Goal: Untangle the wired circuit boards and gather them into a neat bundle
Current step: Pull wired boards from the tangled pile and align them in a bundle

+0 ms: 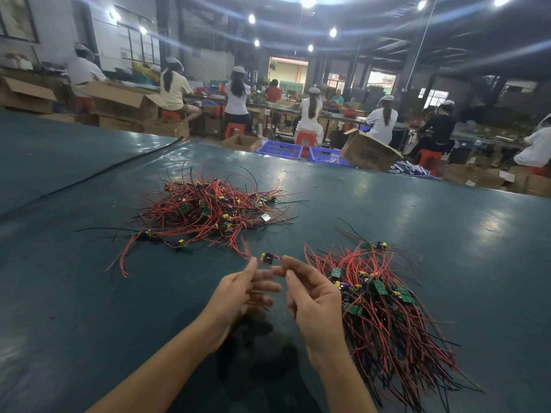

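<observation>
**A:** How are the 2 hands posed?

**B:** Both bare forearms reach in from 6 o'clock, and the hands meet mid-table with palms turned toward each other. The right hand (313, 299) has thumb and curled forefinger pinched on the red lead of a small purple circuit board with a yellow cylindrical part (267, 258), which sits at 12 o'clock of the fingertips. The left hand (244, 290) has its thumb raised toward that board. Its fingers are blurred, so I cannot tell whether it grips anything.

**A:** And the other boards?

**B:** At 11 o'clock from the hands lies a tangled heap of thin red and black wires and little boards (208, 210), with leads curling every way. At 3 o'clock, just beside the right hand, lies a combed bundle of flat green boards (384, 308). Its glossy leads run roughly parallel toward 5 o'clock. Both rest on the smooth, shiny dark green table cover (89, 293).
</observation>
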The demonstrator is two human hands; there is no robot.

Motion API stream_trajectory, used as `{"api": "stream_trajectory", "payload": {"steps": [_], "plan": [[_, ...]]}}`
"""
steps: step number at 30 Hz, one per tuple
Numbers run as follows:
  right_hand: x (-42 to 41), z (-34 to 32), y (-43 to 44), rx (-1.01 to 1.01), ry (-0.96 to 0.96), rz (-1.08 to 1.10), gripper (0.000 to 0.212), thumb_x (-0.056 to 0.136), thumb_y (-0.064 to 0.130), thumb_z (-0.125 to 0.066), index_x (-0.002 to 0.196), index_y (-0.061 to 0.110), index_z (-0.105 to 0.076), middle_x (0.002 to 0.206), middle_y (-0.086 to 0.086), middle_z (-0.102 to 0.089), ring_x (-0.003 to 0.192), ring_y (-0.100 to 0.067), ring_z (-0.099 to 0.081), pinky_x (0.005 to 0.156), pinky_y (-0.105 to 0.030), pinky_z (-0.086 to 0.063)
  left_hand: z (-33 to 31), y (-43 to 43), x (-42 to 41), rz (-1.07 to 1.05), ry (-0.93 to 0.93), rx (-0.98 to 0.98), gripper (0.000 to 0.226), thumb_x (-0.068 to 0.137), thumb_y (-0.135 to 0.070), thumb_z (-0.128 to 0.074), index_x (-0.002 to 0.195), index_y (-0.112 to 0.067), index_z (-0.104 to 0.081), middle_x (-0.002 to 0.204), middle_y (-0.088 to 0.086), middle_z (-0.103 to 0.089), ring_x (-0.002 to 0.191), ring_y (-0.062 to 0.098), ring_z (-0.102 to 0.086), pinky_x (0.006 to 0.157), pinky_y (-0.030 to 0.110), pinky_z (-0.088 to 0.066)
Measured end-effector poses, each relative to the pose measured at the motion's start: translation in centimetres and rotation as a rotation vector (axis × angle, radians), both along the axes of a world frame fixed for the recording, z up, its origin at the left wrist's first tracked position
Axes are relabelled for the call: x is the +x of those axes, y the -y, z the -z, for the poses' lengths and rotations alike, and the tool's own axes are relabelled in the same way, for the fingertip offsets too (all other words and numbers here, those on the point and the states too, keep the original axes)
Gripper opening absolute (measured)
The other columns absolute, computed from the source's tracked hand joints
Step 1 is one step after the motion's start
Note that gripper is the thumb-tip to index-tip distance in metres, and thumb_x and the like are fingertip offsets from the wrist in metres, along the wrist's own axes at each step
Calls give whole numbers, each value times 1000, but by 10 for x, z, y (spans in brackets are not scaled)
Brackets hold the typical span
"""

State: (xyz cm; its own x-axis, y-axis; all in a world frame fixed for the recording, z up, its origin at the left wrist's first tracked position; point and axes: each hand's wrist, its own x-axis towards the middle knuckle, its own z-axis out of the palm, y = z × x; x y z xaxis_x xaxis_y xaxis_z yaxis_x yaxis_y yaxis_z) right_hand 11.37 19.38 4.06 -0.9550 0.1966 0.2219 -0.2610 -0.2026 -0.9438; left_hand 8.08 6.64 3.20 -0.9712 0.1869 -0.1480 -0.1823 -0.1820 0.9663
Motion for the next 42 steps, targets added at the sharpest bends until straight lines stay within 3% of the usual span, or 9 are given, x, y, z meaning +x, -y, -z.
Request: {"api": "stream_trajectory", "payload": {"steps": [8, 13, 16, 20, 26, 30, 34, 38, 42], "plan": [[-2, 2, -10, 161, -53, 233, 15, 87, 12, -71, 102, 13, -73, 67, 2, -70, 61, -3, -63, 60, -12, -48, -10, 7, -1, -101, -26, 392, 15, 72, -20, -67, 78, -13, -79, 71, 4, -70, 54, 9, -63, 52, 19, -54], [1, 9, -13, 678, -244, 702, 17, 83, 23, -77, 98, 15, -74, 89, 10, -66, 87, -15, -59, 83, -35, -46, -9, 6, 3, -110, -82, 405, 12, 69, -12, -70, 78, -12, -78, 74, 7, -72, 61, 11, -68, 54, 17, -54], [3, 10, -8, 811, -453, 736, 11, 86, 29, -70, 82, 19, -73, 75, 12, -59, 69, -8, -52, 71, -29, -41, -8, 9, 1, -139, -110, 449, 13, 70, -8, -69, 79, -12, -78, 75, 7, -72, 65, 11, -69, 58, 16, -55], [7, 7, 11, 449, -176, 268, 35, 90, 41, -58, 64, 19, -68, 59, -1, -57, 53, -5, -47, 52, -22, -39, -8, 8, 2, -69, -106, 490, 16, 69, -5, -69, 80, -13, -78, 80, 9, -74, 69, 13, -70, 62, 18, -56], [3, -1, 5, -145, 123, 169, 22, 92, 26, -63, 77, 24, -79, 59, 6, -55, 45, -2, -36, 45, -20, -28, -9, 6, 5, -12, -168, 382, 28, 63, -9, -74, 90, -12, -77, 85, 11, -74, 70, 12, -69, 66, 19, -57], [8, -4, 7, -193, 83, 63, 21, 90, 25, -60, 80, 22, -79, 60, 5, -52, 43, -4, -31, 40, -20, -24, -8, -3, 8, 22, 45, 312, 41, 69, -37, -69, 98, -8, -70, 83, 10, -70, 60, 17, -65, 54, 25, -54], [10, -5, 9, -82, 40, 38, 23, 84, 33, -59, 88, 21, -79, 66, 6, -66, 57, -4, -56, 57, -22, -47, -7, -3, 15, 244, 249, 326, 74, 71, -76, -53, 89, -7, -74, 69, 11, -64, 48, 19, -56, 48, 27, -48], [11, -6, 11, -34, 37, 49, 22, 96, 15, -55, 93, 14, -77, 74, -5, -74, 71, -19, -71, 68, -34, -57, -8, -9, 17, 126, 157, 314, 53, 62, -69, -65, 66, -16, -73, 62, 2, -56, 46, 13, -49, 47, 24, -44], [13, -7, 9, -58, 68, 17, 28, 97, 12, -53, 83, 14, -78, 54, 7, -63, 46, -1, -58, 47, -13, -46, -7, -14, 18, 42, 28, 251, 38, 66, -56, -69, 75, -20, -78, 65, 4, -63, 49, 13, -54, 47, 23, -46]]}}
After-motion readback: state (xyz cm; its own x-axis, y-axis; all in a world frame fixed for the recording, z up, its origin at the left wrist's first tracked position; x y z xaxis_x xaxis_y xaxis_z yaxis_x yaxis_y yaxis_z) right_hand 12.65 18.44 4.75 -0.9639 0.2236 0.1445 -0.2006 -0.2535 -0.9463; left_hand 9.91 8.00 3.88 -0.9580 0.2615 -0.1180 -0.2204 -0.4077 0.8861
